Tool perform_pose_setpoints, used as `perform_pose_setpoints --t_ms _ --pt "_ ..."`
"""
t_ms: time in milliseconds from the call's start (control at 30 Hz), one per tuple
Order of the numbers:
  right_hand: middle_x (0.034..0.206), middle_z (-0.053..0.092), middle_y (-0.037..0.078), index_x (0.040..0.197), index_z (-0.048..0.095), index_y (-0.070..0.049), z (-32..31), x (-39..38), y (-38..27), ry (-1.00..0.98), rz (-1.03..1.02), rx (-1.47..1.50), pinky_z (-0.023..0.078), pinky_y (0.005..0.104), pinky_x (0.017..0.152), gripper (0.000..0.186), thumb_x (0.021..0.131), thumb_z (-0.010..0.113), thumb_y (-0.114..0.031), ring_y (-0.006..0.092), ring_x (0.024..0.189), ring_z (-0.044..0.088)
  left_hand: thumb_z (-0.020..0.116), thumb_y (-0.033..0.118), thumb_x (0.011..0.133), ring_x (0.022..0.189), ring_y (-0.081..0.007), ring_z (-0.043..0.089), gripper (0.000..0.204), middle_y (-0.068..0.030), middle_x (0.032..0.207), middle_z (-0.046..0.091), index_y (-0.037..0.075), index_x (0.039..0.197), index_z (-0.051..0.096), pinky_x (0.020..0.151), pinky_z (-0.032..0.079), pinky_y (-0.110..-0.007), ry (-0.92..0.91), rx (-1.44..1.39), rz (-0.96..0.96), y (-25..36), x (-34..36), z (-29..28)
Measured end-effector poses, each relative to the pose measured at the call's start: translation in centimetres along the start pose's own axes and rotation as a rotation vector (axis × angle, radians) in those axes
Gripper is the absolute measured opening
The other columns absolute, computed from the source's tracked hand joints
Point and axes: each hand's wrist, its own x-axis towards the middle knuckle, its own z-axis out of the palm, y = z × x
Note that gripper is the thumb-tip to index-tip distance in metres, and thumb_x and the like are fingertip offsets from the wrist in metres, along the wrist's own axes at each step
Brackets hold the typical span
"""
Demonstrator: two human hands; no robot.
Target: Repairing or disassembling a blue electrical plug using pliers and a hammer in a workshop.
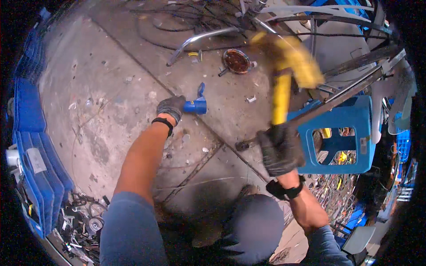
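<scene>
Head view: left fingers [175,105] grip a blue connector [195,106], free end facing right, where right fingers [278,150] clench a blurred yellow hammer [281,98].

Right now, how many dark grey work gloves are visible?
2: one on the left hand, holding a blue cylindrical piece; one on the right hand, gripping a blurred yellow-handled tool.

Stained grey concrete floor [102,95] evenly, moderately lit; dark shadow lower centre; glare along bent silver metal tube [202,37]; yellow hammer-like tool [281,99] heavily motion-blurred, black-gloved right hand [280,150] slightly smeared; blue plastic cylindrical fitting [194,106] sharper; fisheye-bowed edges, black grainy corners.
</scene>
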Motion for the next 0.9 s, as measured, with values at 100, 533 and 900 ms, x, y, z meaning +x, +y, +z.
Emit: perform_pose_setpoints --t_ms 100,533,900 --pt "0.065 0.058 0.004 0.092 0.058 -0.005 -2.1 4.1 -3.8 0.162 0.191 0.49 0.044 0.0268 0.047 0.011 0.093 0.069 -0.007 0.014 0.05 0.055 0.044 0.028 0.096 0.107 -0.0354 0.067 0.029 -0.015 0.114 0.07 0.014 0.11 0.065 0.088 0.053 -0.046 0.017 -0.032 0.016 -0.3 -0.4 0.6" --pt "0.08 0.061 0.011 0.1 0.055 -0.004 6.6 3.6 2.1 -0.205 -0.077 0.049 0.049 0.0364 0.068 0.02 0.087 0.069 -0.01 0.0252 0.075 0.06 0.052 0.022 0.093 0.106 -0.0361 0.068 0.029 -0.0162 0.117 0.069 0.01 0.113 0.069 0.088 0.054 -0.049 -0.052 -0.041 -0.017 1.2 -0.2 -0.9" --pt "0.092 0.059 0.014 0.111 0.057 -0.007 12.3 -3.1 8.4 -0.612 0.326 -0.191 0.049 0.0408 0.081 0.021 0.095 0.057 -0.02 0.0314 0.084 0.057 0.044 0.03 0.095 0.105 -0.0358 0.067 0.031 -0.0168 0.113 0.07 0.016 0.113 0.065 0.089 0.052 -0.048 -0.009 -0.073 0.012 0.2 1.0 0.6"
